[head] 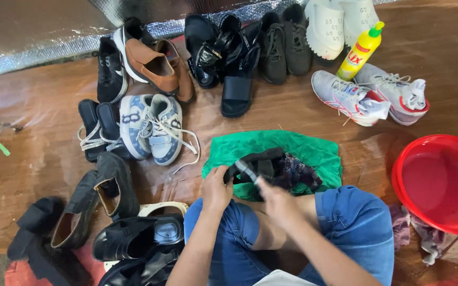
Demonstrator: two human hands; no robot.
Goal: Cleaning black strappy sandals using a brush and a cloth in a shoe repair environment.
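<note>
Blurred by motion: the small tool (248, 171) in the right hand (279, 204), kind not tellable. Partly hidden under the left hand (217, 189): the dark shoe (258, 163), on a green cloth (314, 151). Cut off at the right edge: the red basin (441, 182); at the bottom, black shoes (139, 254).

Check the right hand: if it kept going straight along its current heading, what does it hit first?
The right hand points up-left, a small brush-like tool blurred in its fingers. First in that line is the black shoe held by the left hand, over the green cloth. Depth is unclear; they may already touch.
</note>
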